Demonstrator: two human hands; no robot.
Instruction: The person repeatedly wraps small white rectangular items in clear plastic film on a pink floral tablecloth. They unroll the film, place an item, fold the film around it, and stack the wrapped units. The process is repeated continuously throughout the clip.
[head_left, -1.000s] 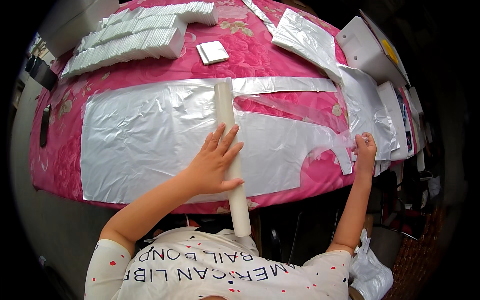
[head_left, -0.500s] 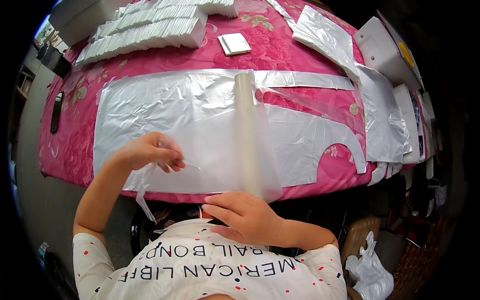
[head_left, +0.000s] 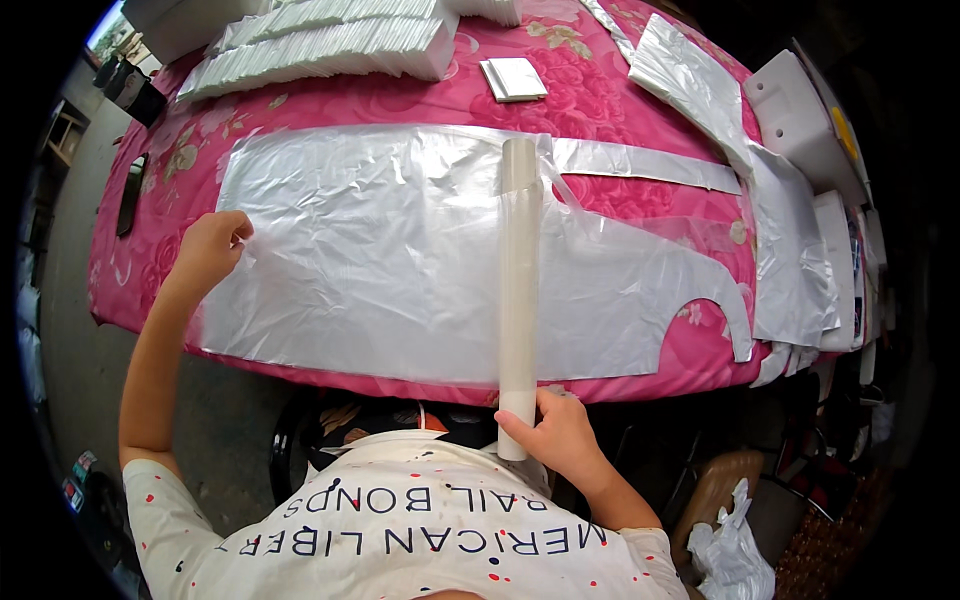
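A thin, translucent white plastic apron [head_left: 350, 270] with curved cut-outs at its right end lies spread over the table. My left hand [head_left: 215, 245] is at its left edge, fingers pinched together on the film. Across the apron, pointing away from me, lies a long pale beige tube [head_left: 518, 270]. My right hand [head_left: 556, 432] is closed round the tube's near end, which sticks out past the table's front edge, thumb on top. The film's left edge below my left hand looks slightly blurred.
A pink flowered cloth [head_left: 600, 90] covers the table. Rows of folded white packets [head_left: 330, 50] stand at the far left, with a small folded stack [head_left: 514, 78] beside them. More silvery film [head_left: 790, 240] and white boxes [head_left: 805, 120] are at right. A phone [head_left: 131, 195] lies far left.
My left hand has moved left and away from me, drawing the film flat. My right hand, spread beside the tube's near end before, now grips it. The whole view has shifted slightly.
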